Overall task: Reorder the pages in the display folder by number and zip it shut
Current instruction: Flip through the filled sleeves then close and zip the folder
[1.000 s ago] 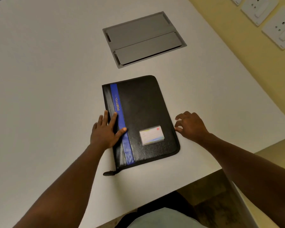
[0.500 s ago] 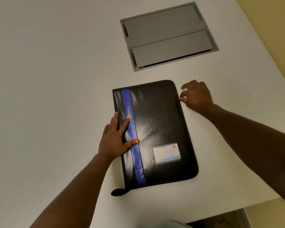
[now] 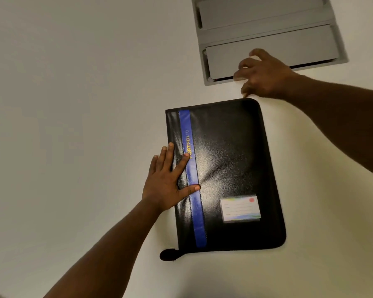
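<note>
One display folder (image 3: 228,175), black with blue stripe, closed flat on white table (image 3: 73,104); long axis running away from wearer, spine side left. Left hand (image 3: 166,186) spread flat, pressing spine edge, gripping nothing. Right hand (image 3: 265,76) nearer far right corner, fingers curled at that rim; pinch on zipper pull likely, cannot tell. Grey hatch (image 3: 267,35) just beyond.

folder (image 3: 230,168) on table (image 3: 73,104), hatch (image 3: 267,37) behind
</note>
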### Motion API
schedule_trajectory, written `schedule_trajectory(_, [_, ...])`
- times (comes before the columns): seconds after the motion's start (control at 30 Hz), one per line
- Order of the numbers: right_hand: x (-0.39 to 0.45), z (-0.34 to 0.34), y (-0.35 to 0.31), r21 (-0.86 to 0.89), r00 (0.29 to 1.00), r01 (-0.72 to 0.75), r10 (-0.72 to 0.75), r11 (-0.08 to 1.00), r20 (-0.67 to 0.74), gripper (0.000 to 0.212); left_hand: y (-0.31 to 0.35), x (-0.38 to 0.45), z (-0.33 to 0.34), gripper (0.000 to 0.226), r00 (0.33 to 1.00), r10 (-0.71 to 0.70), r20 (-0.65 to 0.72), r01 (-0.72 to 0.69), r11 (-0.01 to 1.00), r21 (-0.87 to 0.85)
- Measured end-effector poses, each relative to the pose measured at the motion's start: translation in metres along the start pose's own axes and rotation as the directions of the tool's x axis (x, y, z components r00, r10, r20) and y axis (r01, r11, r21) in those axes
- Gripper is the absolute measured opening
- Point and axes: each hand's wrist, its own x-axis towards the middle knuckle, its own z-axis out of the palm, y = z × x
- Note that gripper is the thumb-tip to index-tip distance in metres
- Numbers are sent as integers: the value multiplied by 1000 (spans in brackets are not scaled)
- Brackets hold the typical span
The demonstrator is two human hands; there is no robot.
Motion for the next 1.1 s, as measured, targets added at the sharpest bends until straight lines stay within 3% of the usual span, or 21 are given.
schedule_trajectory(0.17, [15, -13, 5, -39, 998, 52, -51, 998, 33, 18, 2, 0, 0, 90, 1000, -15, 4, 15, 999, -35])
schedule_trajectory(0.43, [0, -3, 0, -8, 999, -50, 50, 999, 2, 18, -2, 0, -2, 92, 1000, -19, 0, 18, 997, -81])
schedule_trajectory(0.6, [-10, 8, -3, 65, 989, -108, 114, 992, -95, 14, -4, 0, -3, 93, 1000, 17, -14, -18, 994, -111])
schedule_trajectory(0.83, [41, -14, -8, 22, 995, -3, 5, 1000, -99, 20, -4, 0, -6, 94, 999, 38, -11, -39, 991, -130])
schedule_trajectory(1.1, [95, -29, -41, 29, 968, 130, -120, 991, -222, 20, -5, 1, -4, 95, 996, 53, -66, -62, 988, -140])
